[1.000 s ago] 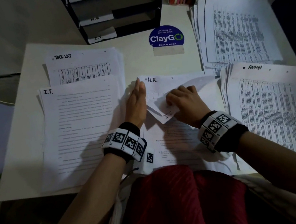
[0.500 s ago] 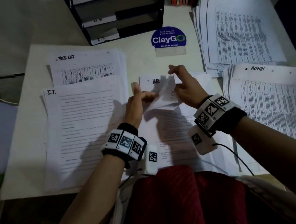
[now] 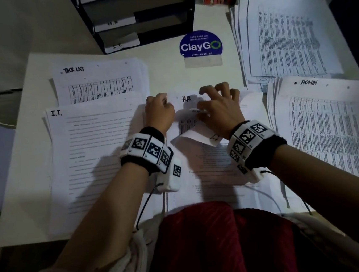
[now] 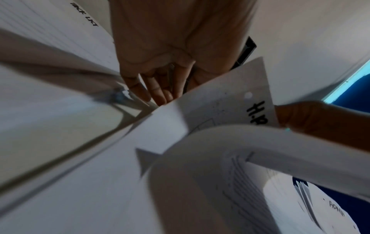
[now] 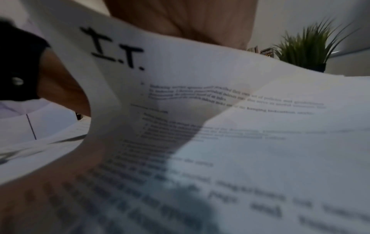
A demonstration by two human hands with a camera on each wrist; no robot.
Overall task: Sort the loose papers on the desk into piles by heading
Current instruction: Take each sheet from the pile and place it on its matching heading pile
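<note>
So both hands are on the same sheet, the one headed H.R. (image 3: 187, 99), sitting on top of the loose stack at the middle of the surface's near edge. The left hand (image 3: 160, 113) has its fingers (image 4: 160, 93) curled round the sheet's top left corner. The right hand (image 3: 219, 107) is just across from it with fingers bent like a claw on the curled-over part; from the head view I can't tell if it's really pinching or only pressing.

What matters for the next move, I'd guess: the H.R. pile (image 3: 291, 35) is at the far right corner, past the ADMIN pile (image 3: 324, 126), so the right hand is nearer. The sheet's long axis runs away from the person. The I.T. pile (image 3: 101, 156) lies left, and another I.T. page (image 5: 180, 110) shows underneath.
</note>
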